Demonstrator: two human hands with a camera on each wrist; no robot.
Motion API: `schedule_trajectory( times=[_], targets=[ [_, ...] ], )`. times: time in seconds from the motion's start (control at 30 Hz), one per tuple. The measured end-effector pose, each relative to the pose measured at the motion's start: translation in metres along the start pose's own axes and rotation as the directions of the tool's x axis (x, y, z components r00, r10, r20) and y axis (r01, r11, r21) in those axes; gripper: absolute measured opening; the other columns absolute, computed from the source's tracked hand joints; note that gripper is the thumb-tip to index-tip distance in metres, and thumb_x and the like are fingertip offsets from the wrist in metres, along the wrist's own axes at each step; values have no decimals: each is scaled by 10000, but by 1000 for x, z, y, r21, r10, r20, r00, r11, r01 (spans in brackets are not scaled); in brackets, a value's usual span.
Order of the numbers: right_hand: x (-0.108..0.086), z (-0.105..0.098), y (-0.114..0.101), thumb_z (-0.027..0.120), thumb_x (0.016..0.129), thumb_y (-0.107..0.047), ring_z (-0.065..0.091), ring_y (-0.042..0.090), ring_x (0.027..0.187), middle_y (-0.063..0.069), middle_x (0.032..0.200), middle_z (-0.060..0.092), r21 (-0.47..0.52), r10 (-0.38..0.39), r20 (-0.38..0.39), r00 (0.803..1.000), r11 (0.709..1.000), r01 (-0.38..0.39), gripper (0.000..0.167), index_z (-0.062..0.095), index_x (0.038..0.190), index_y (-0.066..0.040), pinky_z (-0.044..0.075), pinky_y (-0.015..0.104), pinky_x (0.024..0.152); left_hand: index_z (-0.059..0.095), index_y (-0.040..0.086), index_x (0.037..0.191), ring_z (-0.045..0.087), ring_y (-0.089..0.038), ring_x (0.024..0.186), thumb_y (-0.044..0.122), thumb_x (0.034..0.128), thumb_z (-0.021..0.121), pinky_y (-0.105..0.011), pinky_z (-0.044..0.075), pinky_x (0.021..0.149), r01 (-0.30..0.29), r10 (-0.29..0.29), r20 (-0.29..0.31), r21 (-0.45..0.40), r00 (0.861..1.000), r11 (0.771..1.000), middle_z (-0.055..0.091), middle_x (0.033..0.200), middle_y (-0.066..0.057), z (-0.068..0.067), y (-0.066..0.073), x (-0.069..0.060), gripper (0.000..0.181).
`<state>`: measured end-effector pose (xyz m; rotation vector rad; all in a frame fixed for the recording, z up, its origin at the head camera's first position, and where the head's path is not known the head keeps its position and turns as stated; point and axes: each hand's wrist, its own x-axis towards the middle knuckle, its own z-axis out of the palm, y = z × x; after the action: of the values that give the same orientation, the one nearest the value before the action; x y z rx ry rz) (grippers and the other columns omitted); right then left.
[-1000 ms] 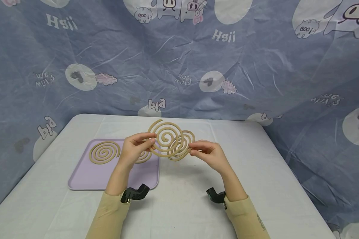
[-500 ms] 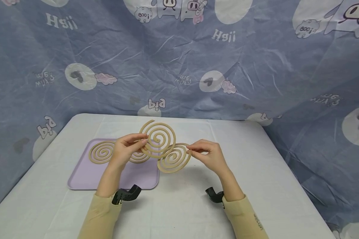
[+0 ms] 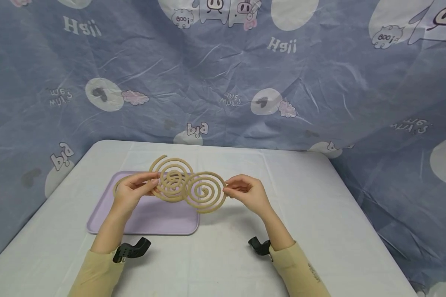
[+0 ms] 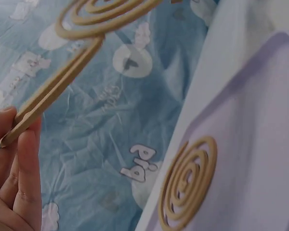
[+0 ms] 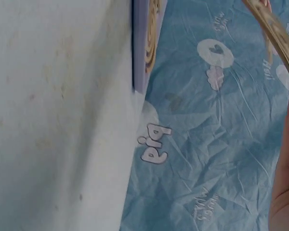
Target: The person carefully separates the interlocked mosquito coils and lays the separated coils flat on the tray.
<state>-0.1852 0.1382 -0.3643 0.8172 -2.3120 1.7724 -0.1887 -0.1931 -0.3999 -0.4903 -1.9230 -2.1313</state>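
Note:
My left hand (image 3: 131,192) pinches the edge of a tan mosquito coil (image 3: 173,178) between thumb and fingers, above a lilac tray (image 3: 156,220). A second mosquito coil (image 3: 204,192) is pinched at its right edge by my right hand (image 3: 247,194). In the head view the two raised coils overlap slightly at their rims; whether they touch I cannot tell. Seen edge-on in the left wrist view, the left-hand coil (image 4: 55,91) slants upward from the fingertips. On the tray lies another coil (image 4: 189,183), mostly hidden behind my left hand in the head view.
A further coil on the tray shows partly through the raised left-hand one. The tray stands on the left half of a white-covered table (image 3: 301,214). Behind hangs a blue printed cloth (image 3: 208,74). Black wrist mounts (image 3: 131,249) sit on both forearms.
Both hands have moved left, the left one further, carrying its coil over the tray. The right-hand coil has swung from behind the other, down, then up to face the head camera.

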Motion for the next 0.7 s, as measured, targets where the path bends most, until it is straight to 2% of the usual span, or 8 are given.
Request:
schedule_trajectory(
  times=[0.1,0.27,0.33,0.5,0.6,0.7],
  targets=[
    [5,5,13,682,825,35,659,347,728,190,846,681,85,93,44,995,992,-96,167,648,979,91,563,337,650,604,-147,1094,655,-126,666,-56,857,634,-260,556,599,26,-26,-51,-11,998,1000,707,947,-18,-9,-4,-5,256],
    [16,19,45,689,836,-7,670,176,747,107,871,697,201,229,93,969,949,-244,244,638,1056,84,566,341,696,586,-148,1119,650,-124,667,-65,868,613,-238,548,600,71,-75,-132,-40,988,997,702,968,17,-25,-11,-14,265],
    [20,25,54,701,831,-22,667,148,745,85,870,699,229,257,101,961,934,-273,262,640,1066,76,566,340,703,596,-136,1115,649,-125,672,-65,873,606,-232,547,602,69,-76,-147,-53,986,996,703,970,10,-32,-15,-18,252],
    [27,41,61,720,824,-63,661,145,737,68,863,701,243,297,115,948,917,-317,253,660,1037,59,565,333,701,648,-71,1098,660,-121,669,-48,873,618,-220,545,590,55,-66,-167,-69,984,996,709,959,-9,-54,-26,-28,228],
    [31,50,63,729,820,-91,659,132,726,54,873,706,250,343,119,932,898,-362,244,678,1023,36,564,315,701,681,-12,1084,663,-109,661,-22,869,637,-210,541,580,101,-108,-195,-47,975,994,713,915,0,-70,-32,-34,219],
    [34,58,65,727,815,-69,655,112,693,47,853,709,273,402,118,908,866,-419,235,685,1019,41,561,280,678,715,69,1050,660,-84,657,22,866,660,-198,537,575,178,-175,-220,-5,960,984,711,858,30,-86,-36,-38,198]
  ],
)
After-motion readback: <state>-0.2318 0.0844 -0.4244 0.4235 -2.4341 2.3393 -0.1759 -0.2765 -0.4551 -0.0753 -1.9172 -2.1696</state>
